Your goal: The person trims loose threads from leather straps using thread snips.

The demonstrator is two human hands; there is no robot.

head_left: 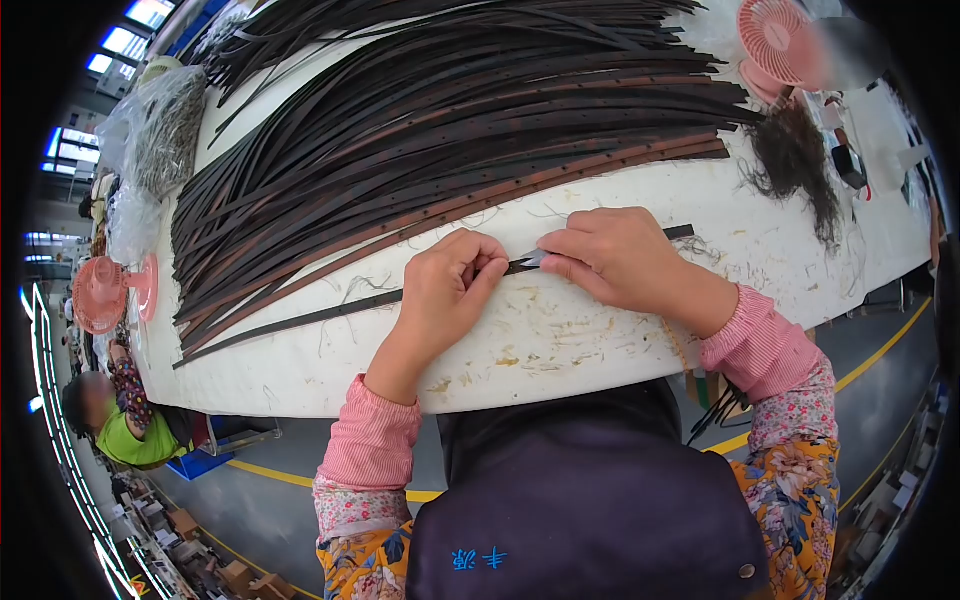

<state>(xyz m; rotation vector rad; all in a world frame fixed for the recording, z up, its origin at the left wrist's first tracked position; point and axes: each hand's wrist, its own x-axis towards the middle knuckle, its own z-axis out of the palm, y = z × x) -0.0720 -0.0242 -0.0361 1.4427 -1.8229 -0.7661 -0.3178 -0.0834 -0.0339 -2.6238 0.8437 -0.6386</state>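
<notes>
A long dark strip (330, 313) lies across the white table near its front edge. My left hand (452, 285) is closed in a pinch on this strip, left of the middle. Close to its right, my right hand (610, 255) holds a small silvery pointed tool (533, 259) between thumb and fingers, its tip at the strip. The strip's far end (680, 232) shows beyond my right hand. What kind of tool it is, I cannot tell; the fingers hide most of it.
A large pile of dark and brown strips (430, 130) covers the table (400, 385) behind my hands. Pink fans (100, 295) stand left and back right. Dark loose fibres (795, 165) lie right. A plastic bag (165, 130) is back left. Another person (125, 420) sits left.
</notes>
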